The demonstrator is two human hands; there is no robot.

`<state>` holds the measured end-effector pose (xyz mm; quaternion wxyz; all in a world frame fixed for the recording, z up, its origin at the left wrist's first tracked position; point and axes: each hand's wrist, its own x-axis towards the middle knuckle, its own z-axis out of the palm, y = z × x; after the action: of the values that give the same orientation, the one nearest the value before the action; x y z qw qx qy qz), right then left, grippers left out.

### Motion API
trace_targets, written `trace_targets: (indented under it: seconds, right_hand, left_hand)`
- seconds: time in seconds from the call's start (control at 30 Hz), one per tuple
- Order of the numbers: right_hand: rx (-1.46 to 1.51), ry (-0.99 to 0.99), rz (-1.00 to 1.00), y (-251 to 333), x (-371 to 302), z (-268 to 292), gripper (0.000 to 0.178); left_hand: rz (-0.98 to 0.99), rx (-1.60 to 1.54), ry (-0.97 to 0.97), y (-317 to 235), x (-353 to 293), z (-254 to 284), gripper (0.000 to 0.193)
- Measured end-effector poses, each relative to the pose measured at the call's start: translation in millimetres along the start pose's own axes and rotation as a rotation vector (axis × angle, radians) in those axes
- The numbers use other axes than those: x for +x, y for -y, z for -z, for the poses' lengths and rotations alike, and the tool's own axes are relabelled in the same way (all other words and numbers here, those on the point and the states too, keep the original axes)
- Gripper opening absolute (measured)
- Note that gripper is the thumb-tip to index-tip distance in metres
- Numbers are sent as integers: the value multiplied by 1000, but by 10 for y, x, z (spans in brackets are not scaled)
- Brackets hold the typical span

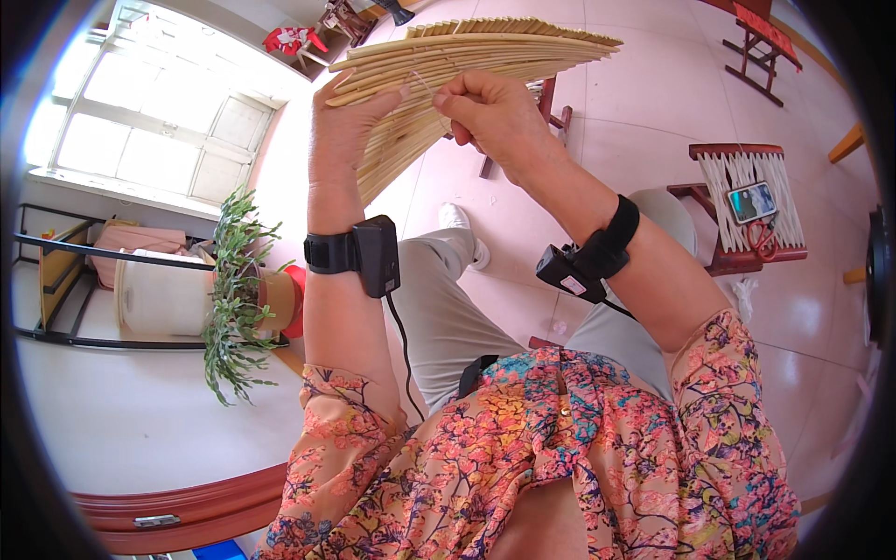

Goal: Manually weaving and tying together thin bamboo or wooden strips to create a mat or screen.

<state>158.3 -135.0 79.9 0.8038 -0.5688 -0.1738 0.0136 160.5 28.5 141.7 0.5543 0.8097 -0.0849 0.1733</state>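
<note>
A mat of pale straw-coloured stalks, laid side by side in a fan-like sheet, is held up in front of me. My left hand grips its left edge, the thumb on the near face and the other fingers mostly hidden behind. A thin pale thread loops over the stalks between the two hands. My right hand is closed in a pinch just in front of the mat, where the thread runs to its fingertips. Whether a needle is in the pinch is too small to tell.
A low stool with a white cord seat stands to the right, bearing a phone and red-handled scissors. Another folding stool is farther back. A potted plant and a black rack stand at left. My legs are below the mat.
</note>
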Motion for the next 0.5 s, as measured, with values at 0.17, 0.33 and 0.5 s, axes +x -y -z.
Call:
trace_targets:
  seconds: [0.17,0.33,0.5]
  right_hand:
    - [3,22,24,1,28,-21,12]
    - [-3,23,33,-43,77,1,12]
    - [-23,17,48,-47,84,3,12]
  left_hand:
    - [9,42,-16,-62,-16,-18,30]
    - [12,50,-14,-45,-9,-19,30]
    - [16,39,-17,-79,-35,-36,29]
